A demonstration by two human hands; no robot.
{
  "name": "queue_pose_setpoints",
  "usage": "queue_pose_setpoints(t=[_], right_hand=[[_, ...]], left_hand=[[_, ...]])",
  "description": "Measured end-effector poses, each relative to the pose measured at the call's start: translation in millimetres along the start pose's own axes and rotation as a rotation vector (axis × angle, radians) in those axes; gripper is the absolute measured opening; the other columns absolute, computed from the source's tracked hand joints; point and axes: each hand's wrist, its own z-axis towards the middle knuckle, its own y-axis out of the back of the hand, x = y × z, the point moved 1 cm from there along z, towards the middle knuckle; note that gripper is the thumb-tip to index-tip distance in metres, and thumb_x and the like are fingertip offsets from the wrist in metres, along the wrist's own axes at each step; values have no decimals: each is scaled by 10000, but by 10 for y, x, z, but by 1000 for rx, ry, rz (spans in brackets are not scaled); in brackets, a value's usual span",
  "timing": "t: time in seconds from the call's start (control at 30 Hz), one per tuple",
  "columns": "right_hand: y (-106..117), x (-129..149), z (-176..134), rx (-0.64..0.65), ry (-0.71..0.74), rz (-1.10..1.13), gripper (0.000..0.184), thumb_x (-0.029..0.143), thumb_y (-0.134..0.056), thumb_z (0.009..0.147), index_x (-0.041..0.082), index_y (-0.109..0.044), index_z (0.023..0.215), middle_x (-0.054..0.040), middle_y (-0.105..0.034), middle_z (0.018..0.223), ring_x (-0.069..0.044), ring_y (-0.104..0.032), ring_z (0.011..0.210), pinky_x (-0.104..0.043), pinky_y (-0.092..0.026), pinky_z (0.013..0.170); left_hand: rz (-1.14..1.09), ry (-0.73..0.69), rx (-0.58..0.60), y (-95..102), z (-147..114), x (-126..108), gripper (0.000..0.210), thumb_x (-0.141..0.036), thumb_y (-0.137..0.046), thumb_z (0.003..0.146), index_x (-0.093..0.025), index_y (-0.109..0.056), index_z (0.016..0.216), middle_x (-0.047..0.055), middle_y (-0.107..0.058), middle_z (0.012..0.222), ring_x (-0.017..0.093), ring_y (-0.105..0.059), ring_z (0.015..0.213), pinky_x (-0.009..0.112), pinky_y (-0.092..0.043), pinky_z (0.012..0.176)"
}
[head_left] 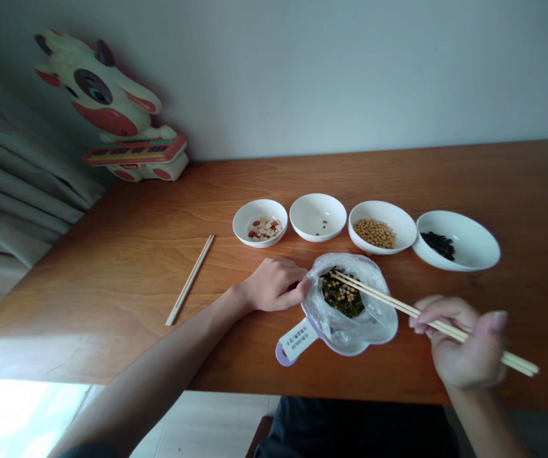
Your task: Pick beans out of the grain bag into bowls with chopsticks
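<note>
My right hand (469, 350) is closed around a pair of wooden chopsticks (400, 306). Their tips reach into a mix of green and yellow beans (343, 296). The mix lies in a clear plastic bag (333, 323), which lines a pale purple tray (350, 350) with a labelled handle (297, 338). At the left rim, my left hand (276, 284) grips the edge of the bag between thumb and fingers. Whether it also holds the tray's rim is hidden. No bean shows clearly between the chopstick tips.
Behind the tray stand four white bowls: one with pale and red pieces (260, 240), one with a few green bits (318, 235), one with yellow beans (381, 249), one with black pieces (469, 261). Spare chopsticks (190, 280) lie left. A cow toy (121, 114) stands at the back.
</note>
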Motion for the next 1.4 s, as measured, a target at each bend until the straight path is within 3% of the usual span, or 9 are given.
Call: queue_pose_setpoints(t=[0.23, 0.5, 0.87, 1.1, 1.4], right_hand=[[17, 5, -7, -41, 42, 43, 728, 702, -334, 1009, 261, -764, 622, -84, -599, 541, -237, -593, 599, -362, -435, 517], [27, 14, 32, 87, -2, 38, 777, 788, -277, 978, 251, -765, 700, -80, -626, 626, -217, -580, 580, -354, -463, 498], [-5, -41, 22, 46, -28, -49, 687, 655, -354, 1036, 208, -755, 702, -75, -674, 678, -176, -594, 590, -303, -438, 489], [-27, -33, 23, 62, -33, -44, 536, 524, -455, 1044, 203, -769, 751, -78, -705, 709, -177, -622, 613, -299, -443, 498], [-47, -2, 17, 29, -3, -33, 592, 533, -415, 1061, 211, -774, 718, -79, -712, 690, -178, -634, 617, -297, -448, 495]], left_hand=[[-5, 1, -2, -3, 0, 0, 454, -387, -320, 1117, -191, -515, 758, 44, -629, 719, 158, -561, 645, 320, -373, 643], [-1, 3, -6, -1, 0, 0, 457, -391, -321, 1118, -190, -529, 764, 47, -635, 723, 159, -566, 643, 324, -376, 638], [-7, -4, -14, -6, -5, 5, 460, -394, -321, 1118, -192, -525, 758, 48, -633, 721, 161, -564, 646, 324, -380, 642], [-12, -4, -10, -4, -2, 6, 477, -404, -312, 1120, -191, -545, 763, 51, -632, 718, 164, -569, 643, 316, -393, 643], [-11, 2, -6, -12, -8, 9, 465, -404, -317, 1119, -191, -524, 760, 50, -633, 719, 163, -564, 647, 314, -382, 649]])
